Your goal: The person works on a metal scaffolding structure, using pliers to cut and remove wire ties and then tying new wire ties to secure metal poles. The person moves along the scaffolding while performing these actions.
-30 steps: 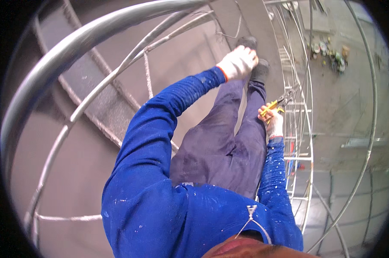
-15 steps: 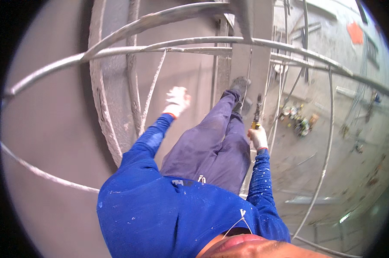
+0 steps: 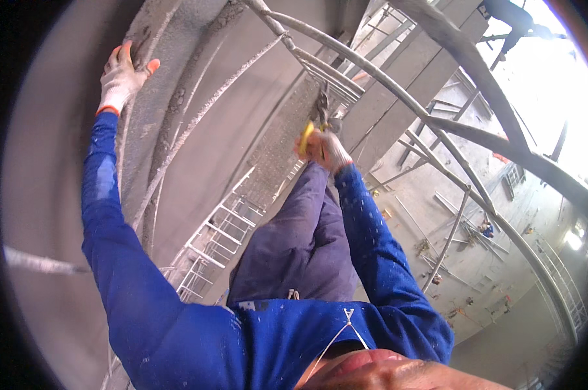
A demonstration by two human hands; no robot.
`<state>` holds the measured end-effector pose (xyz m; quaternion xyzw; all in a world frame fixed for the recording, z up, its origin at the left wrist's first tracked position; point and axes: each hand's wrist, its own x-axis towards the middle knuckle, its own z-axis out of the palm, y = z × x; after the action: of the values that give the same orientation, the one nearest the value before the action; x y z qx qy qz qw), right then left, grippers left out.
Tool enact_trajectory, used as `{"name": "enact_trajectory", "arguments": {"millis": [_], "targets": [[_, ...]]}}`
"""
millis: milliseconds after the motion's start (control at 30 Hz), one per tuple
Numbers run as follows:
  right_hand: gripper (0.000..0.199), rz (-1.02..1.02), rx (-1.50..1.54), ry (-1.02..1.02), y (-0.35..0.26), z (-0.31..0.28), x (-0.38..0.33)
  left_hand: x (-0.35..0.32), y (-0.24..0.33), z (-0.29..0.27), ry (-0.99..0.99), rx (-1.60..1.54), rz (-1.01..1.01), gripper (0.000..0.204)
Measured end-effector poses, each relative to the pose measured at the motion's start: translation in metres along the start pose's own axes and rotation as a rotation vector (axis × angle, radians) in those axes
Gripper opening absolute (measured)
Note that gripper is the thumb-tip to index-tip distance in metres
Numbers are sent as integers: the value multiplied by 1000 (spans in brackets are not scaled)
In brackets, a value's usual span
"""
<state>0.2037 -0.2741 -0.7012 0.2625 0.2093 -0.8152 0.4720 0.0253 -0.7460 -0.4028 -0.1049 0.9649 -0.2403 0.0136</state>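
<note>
My left hand (image 3: 121,81), in a white glove with orange fingertips, reaches up at the far left. Its fingers are spread and the thumb stands apart, over the edge of a rough grey beam (image 3: 156,62); whether it presses on the beam I cannot tell. In front of my thighs, my right hand (image 3: 329,151), gloved too, is closed around a yellow-handled hand tool (image 3: 306,136). The tool's dark head points away from me; its exact kind is unclear.
Curved, coated metal rails (image 3: 388,81) arch around me. Long grey planks (image 3: 404,91) lie ahead, right of a ladder-like frame (image 3: 219,231). Far below on the right, the floor (image 3: 398,224) holds scattered bars and items. Another person (image 3: 511,19) shows at the top right.
My left hand has moved up and left to the beam. My right hand has risen and come inward with the tool. The view has turned, showing more of the planks and the floor below.
</note>
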Motion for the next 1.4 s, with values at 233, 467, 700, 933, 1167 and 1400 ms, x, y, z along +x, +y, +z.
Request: {"name": "enact_trajectory", "arguments": {"millis": [233,467,700,933,1167,1400], "targets": [[34,132,22,-71,-63,27,159,-23,13,35,229,-71,95,104],[31,-125,-1407,342,-90,-2,287,-1,9,61,317,63,128,107],[42,-102,-1856,548,-95,6,354,-13,-3,69,339,8,150,108],[42,-98,-1926,560,-107,-10,368,-10,7,69,387,-31,153,108],[47,-9,-2085,590,-108,5,343,-13,10,62,321,-25,115,107],[33,-29,-2193,246,-160,-41,328,-8,11,65,332,-69,111,104]]}}
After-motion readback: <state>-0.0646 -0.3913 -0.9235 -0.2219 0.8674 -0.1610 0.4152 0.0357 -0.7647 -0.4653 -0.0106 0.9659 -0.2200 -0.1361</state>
